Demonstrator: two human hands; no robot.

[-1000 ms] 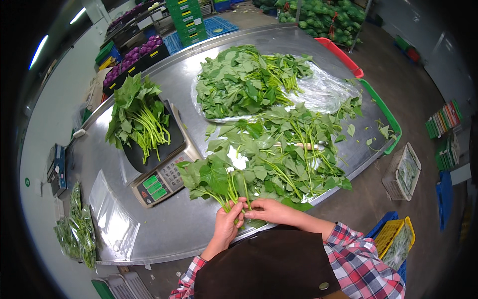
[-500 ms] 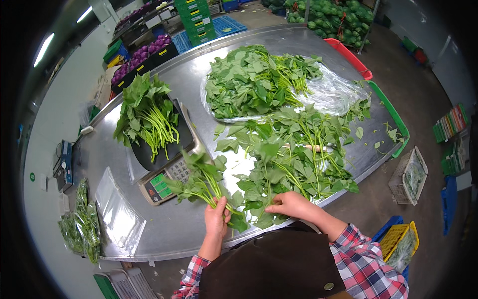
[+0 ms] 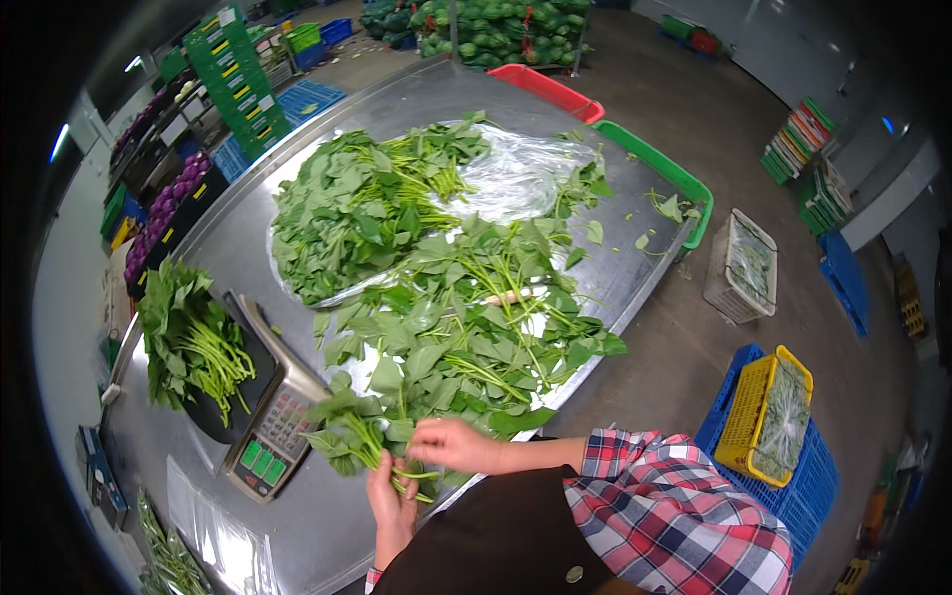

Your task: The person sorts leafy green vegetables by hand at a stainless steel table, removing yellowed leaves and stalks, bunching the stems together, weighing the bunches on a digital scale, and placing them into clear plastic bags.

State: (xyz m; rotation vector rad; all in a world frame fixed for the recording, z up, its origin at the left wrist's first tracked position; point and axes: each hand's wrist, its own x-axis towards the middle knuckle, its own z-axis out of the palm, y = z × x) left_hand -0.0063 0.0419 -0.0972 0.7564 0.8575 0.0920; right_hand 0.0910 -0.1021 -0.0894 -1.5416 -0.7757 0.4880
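A small bunch of leafy green stems (image 3: 349,432) is gripped in my left hand (image 3: 391,504), leaves pointing up and away, above the table's near edge. My right hand (image 3: 452,444) has come up beside it, fingers closed at a leafy stem by the bunch; the fingertips are partly blurred. Loose leafy greens (image 3: 466,337) are spread just beyond my hands. Among them lies a wooden handle (image 3: 508,297), its other end covered by leaves. Left of my hands stands a digital scale (image 3: 283,416), with a larger bunch of greens (image 3: 188,337) on its black pan.
A heap of greens (image 3: 342,208) rests on a clear plastic bag (image 3: 516,178) on the metal table (image 3: 397,94). Flat clear bags (image 3: 213,521) and bagged greens (image 3: 169,550) lie at left. Red (image 3: 545,91) and green trays (image 3: 659,164) border the far right edge; a yellow crate (image 3: 746,412) stands right.
My right hand has moved from the loose greens to the bunch in my left hand. The view has turned right, so the table appears shifted left.
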